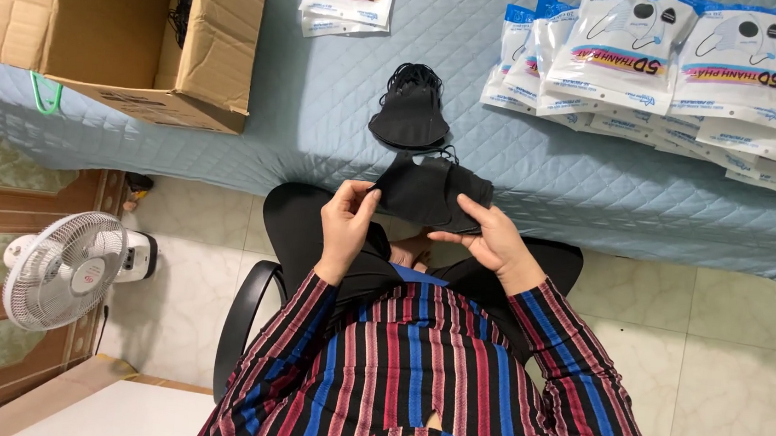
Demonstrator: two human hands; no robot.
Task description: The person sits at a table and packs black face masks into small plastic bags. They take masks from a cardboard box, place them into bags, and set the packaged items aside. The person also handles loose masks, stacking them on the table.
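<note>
Seated at the quilted blue bed [323, 102], the person held a small stack of black face masks [431, 194] between both hands, just at the bed's edge. The left hand [348, 219] pinched the stack's nine o'clock end; the right hand [495, 240] cradled it from five o'clock. A second black pile [409, 114] lay at twelve o'clock. Squaring the edges before letting go seemed wise, I judged.

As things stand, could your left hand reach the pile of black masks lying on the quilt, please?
Probably yes. The pile of black masks lies just beyond the masks that the left hand and right hand hold together, with only bare quilt between. The left hand would have to let go first.
</note>
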